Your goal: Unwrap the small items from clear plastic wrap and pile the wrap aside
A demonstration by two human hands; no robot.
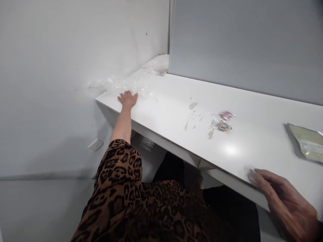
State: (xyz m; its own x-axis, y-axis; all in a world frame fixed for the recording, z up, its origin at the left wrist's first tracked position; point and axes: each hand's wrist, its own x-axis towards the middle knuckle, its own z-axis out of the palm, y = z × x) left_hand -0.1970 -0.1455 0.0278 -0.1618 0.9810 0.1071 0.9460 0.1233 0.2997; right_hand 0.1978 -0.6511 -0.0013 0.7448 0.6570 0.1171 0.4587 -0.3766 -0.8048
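Landmark: a small round pinkish item in clear plastic wrap point(226, 116), on the long white smooth-topped counter point(166, 104).

Left hand point(128, 98): well left of the landmark, fingers fanned out, palm down, gripping nothing visible. Fingertips at the near edge of a loose, crinkled heap of clear plastic film point(141, 84), which lies left of the landmark, towards the wall.

Right hand point(285, 198): nearer the wearer than the landmark and to its right, by the counter's front edge. Thumb and forefinger drawn close at a small, blurred, see-through plastic piece point(249, 172); cannot tell whether it is pinched.

Just on the near side of the landmark, a round brownish item in clear wrap point(223, 126). Well to its right, a flat olive-green pouch point(309, 139).

Handling, my judgement: film this light likely slides and springs up, so broad, gentle left-hand pressure serves better than fingertip poking. On the right, a light pinch on the wrap's margin should avoid crushing; clear plastic on glossy white is easily lost, so watch its edges.
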